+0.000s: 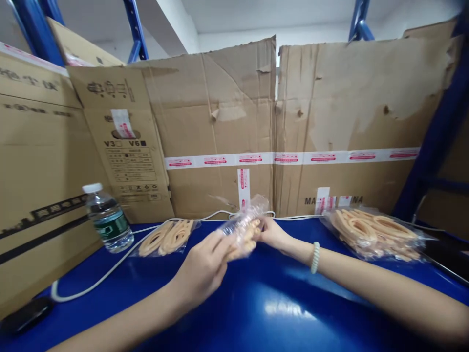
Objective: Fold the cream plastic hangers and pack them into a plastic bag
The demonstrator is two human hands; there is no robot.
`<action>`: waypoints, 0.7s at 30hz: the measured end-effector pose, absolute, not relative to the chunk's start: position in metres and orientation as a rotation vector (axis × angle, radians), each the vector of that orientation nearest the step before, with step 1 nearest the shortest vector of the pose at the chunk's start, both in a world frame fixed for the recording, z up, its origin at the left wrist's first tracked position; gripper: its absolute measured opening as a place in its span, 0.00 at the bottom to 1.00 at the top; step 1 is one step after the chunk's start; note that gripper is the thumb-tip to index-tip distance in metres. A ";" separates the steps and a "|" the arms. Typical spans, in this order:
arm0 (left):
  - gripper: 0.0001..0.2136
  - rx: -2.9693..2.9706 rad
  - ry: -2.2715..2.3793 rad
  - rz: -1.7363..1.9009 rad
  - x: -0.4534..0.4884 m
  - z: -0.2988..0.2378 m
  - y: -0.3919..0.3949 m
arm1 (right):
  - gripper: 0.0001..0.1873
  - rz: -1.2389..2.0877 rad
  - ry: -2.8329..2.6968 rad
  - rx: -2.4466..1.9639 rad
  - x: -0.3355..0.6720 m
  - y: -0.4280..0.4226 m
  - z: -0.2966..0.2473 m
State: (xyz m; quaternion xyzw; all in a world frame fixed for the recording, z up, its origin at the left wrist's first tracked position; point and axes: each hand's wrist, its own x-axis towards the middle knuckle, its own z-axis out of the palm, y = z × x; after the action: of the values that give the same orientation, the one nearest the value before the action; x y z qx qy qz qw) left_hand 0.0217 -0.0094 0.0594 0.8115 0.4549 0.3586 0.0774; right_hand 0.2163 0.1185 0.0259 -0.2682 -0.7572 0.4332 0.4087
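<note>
Both my hands hold a clear plastic bag (245, 230) of tan, ring-like pieces just above the blue table. My left hand (207, 261) is closed on the bag's left side, its fingers wrapped over the plastic. At the right end, my right hand (269, 231) pinches the bag; its fingertips are partly hidden. The bag is blurred, and its upper edge stands up crumpled. Flat on the table to the left lies another clear bag with tan oval loops (166, 238). A bigger pile of bagged tan loops (373, 233) rests on the right.
A water bottle (108, 220) with a green label stands at the left. A white cable (110, 271) runs along the back of the blue table (293, 308). Cardboard sheets (220, 127) wall off the back and left. A black object (27, 313) sits at the left front.
</note>
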 end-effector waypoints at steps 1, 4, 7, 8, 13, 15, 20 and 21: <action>0.14 2.518 1.359 1.009 0.019 0.054 -0.015 | 0.13 1.072 -1.944 -0.661 0.209 0.122 0.021; 0.18 2.693 1.320 0.828 0.019 0.036 -0.028 | 0.11 0.990 -2.018 -0.668 0.203 0.133 0.007; 0.22 2.856 1.275 0.620 0.021 0.026 -0.037 | 0.13 0.875 -2.042 -0.724 0.216 0.140 0.006; 0.22 2.887 1.251 0.568 0.020 0.026 -0.040 | 0.15 0.831 -2.045 -0.730 0.223 0.138 0.010; 0.19 2.610 1.330 0.732 0.001 0.042 -0.041 | 0.28 0.644 -2.172 -0.560 0.260 0.082 0.058; 0.11 2.461 1.560 0.758 -0.012 0.045 -0.032 | 0.29 0.442 -2.445 -0.406 0.269 0.049 0.076; 0.15 2.171 1.811 0.709 -0.038 0.031 -0.008 | 0.15 0.416 -2.766 -0.575 0.289 0.008 0.071; 0.15 2.151 1.802 0.725 -0.039 0.027 -0.005 | 0.15 0.436 -2.745 -0.655 0.293 0.008 0.064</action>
State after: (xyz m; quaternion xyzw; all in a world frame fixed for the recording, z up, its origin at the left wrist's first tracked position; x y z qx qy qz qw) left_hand -0.0393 -0.0046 0.0275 0.7367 0.6172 0.2482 0.1215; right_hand 0.2935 0.0076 0.0638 -0.2269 -0.9515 0.1510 0.1428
